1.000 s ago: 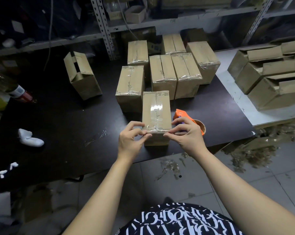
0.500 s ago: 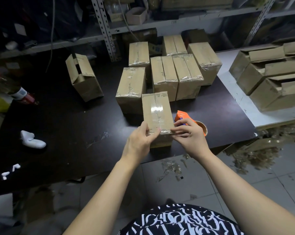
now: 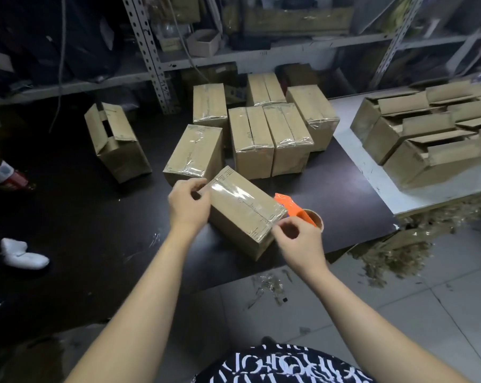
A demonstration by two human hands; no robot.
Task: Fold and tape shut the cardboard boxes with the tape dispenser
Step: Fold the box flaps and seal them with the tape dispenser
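Note:
A taped cardboard box (image 3: 243,210) lies turned at an angle near the front edge of the black table (image 3: 81,217), clear tape along its top seam. My left hand (image 3: 188,205) grips its far left corner. My right hand (image 3: 296,240) touches its near right corner with pinched fingers. The orange tape dispenser (image 3: 297,211) lies on the table just behind my right hand, partly hidden by the box and hand. Several taped boxes (image 3: 261,134) stand in a cluster behind.
An open untaped box (image 3: 115,140) lies on its side at the left. Several open boxes (image 3: 427,128) are stacked on a white table at the right. A white glove (image 3: 21,255) lies at the left. Metal shelving runs behind; tape scraps litter the floor.
The box has been turned clockwise from lengthwise to diagonal. My left hand moved from its near end up to the far left corner; my right hand stays at the near right corner.

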